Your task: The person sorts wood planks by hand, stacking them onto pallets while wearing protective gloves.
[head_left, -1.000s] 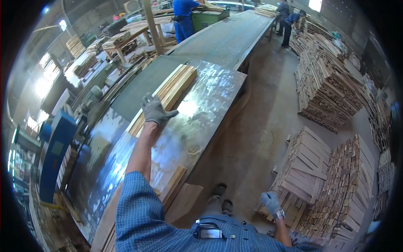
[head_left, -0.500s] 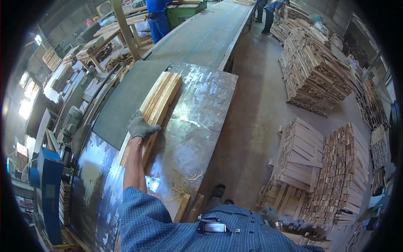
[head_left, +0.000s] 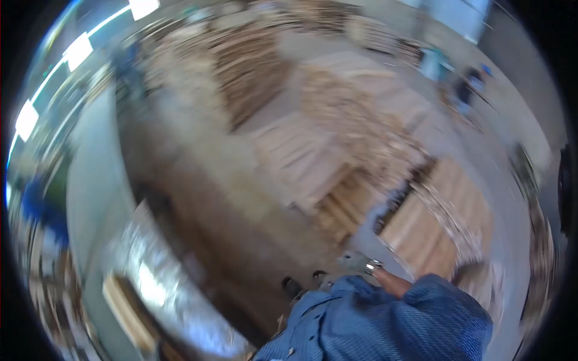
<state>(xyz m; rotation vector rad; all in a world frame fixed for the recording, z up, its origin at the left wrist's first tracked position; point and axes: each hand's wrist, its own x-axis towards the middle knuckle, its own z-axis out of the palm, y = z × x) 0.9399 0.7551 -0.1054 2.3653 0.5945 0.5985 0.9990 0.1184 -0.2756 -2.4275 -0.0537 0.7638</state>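
My right hand point(head_left: 356, 262), in a grey glove with a metal-banded watch point(head_left: 373, 266) at the wrist, hangs beside my waist above the floor. Blur smears its fingers, and no held thing can be made out. At the lower left, a bundle of pale wooden strips point(head_left: 127, 313) lies on the shiny metal table point(head_left: 150, 283). A blurred dark grey patch at the bundle's lower end may be part of my left glove; the rest of that hand is outside the picture.
Stacked boards point(head_left: 295, 156) and small wood pieces point(head_left: 355, 108) stand on the floor ahead, with another pile point(head_left: 421, 234) to my right. A tall stack point(head_left: 247, 72) stands farther back. A long conveyor belt point(head_left: 93, 174) runs along the left, near a person in blue point(head_left: 45, 207).
My view has swung right, toward the stacks, and is blurred. The table and wooden bundle have shifted to the lower left. My left hand, earlier on the bundle, has mostly left view.
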